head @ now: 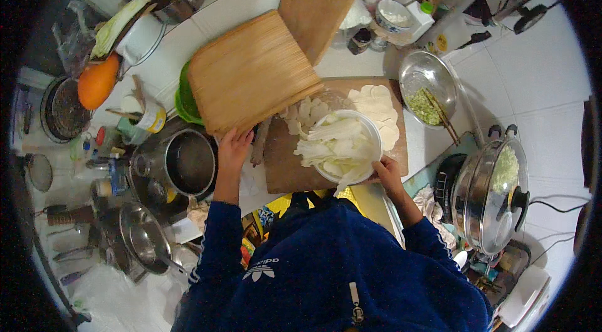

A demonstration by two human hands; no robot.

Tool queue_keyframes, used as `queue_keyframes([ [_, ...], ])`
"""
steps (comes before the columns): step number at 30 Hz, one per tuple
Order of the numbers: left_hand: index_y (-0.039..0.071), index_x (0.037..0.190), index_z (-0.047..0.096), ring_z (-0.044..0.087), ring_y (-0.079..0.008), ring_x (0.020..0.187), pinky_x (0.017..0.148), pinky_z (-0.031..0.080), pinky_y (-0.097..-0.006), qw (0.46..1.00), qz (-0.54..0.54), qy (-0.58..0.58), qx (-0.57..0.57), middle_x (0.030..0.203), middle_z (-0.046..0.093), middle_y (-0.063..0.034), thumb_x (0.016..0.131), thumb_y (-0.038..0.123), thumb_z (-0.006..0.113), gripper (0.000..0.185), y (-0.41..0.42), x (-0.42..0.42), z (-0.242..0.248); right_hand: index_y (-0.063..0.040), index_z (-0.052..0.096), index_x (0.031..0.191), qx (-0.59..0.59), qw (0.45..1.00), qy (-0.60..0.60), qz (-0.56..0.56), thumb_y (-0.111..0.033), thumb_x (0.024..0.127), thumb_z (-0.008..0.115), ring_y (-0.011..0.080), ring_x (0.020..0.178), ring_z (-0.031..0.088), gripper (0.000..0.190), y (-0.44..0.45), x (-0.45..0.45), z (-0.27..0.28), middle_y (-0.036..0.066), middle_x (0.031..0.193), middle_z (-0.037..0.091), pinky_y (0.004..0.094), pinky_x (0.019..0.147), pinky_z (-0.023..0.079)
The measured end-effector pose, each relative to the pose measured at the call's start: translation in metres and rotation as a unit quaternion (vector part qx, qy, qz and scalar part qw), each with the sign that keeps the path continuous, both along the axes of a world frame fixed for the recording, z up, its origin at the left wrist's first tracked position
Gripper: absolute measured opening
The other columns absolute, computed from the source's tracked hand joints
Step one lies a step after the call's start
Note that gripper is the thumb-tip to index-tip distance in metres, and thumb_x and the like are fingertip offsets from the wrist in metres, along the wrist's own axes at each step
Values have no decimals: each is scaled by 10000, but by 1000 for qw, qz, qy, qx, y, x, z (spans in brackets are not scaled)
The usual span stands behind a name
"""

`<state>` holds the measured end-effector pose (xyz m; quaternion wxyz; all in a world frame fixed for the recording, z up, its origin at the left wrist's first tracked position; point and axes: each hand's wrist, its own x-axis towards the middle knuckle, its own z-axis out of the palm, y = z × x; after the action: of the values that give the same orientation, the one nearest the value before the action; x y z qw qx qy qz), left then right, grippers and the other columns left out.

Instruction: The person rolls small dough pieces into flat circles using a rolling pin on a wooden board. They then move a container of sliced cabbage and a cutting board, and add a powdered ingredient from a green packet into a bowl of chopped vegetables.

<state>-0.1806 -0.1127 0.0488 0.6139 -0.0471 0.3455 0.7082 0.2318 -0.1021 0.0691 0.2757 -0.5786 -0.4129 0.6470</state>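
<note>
My left hand (pixel 234 146) grips the near edge of a wooden cutting board (pixel 254 73), which is raised and tilted over a green basin (pixel 184 96). My right hand (pixel 388 173) holds the rim of a white bowl (pixel 379 143) heaped with napa cabbage leaves (pixel 338 139). Beneath the bowl lies a brown board (pixel 291 167) bearing round dough wrappers (pixel 374 106) at the right and small dough pieces (pixel 308 113) at the left. Partly hidden, a cleaver or similar flat tool (pixel 259 143) lies beside my left hand.
A steel bowl (pixel 425 61) with chopped greens and chopsticks (pixel 442 115) stands right of the board. Farther right is a lidded steamer (pixel 489 195). Steel pots (pixel 190 162) crowd the sink area at the left. Another cutting board (pixel 317 2) leans at the back.
</note>
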Motion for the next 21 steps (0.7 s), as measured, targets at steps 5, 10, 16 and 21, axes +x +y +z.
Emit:
queue_keyframes([
  [5,48,1105,475,505,-283,1007,863,414,-432,1000,-21,5,-14,1084,532,-114,772,77,567,348,-32,11,17,51,560,904,18,998,9,-52,-100,808,493,159,635,590,192,-6,11,4,93,772,605,265,566,501],
  [10,65,1132,464,521,-279,997,846,433,-439,998,-56,37,-7,1069,548,-109,761,50,561,383,-46,40,53,44,564,868,33,998,-13,-56,-99,812,493,145,570,576,170,-12,23,11,88,710,602,256,524,477],
  [16,90,1127,468,545,-261,966,792,471,-421,961,-270,13,64,1080,549,-113,786,51,537,350,-15,103,87,44,552,894,76,990,-10,-120,-117,824,497,161,561,567,184,-27,36,7,89,732,590,285,504,487],
  [21,49,1099,471,544,-249,947,808,466,-396,914,-401,-38,38,1055,549,-117,802,78,536,305,47,190,74,34,555,922,66,990,-40,-122,-115,819,468,169,617,583,201,-36,54,-2,98,800,604,268,521,494],
])
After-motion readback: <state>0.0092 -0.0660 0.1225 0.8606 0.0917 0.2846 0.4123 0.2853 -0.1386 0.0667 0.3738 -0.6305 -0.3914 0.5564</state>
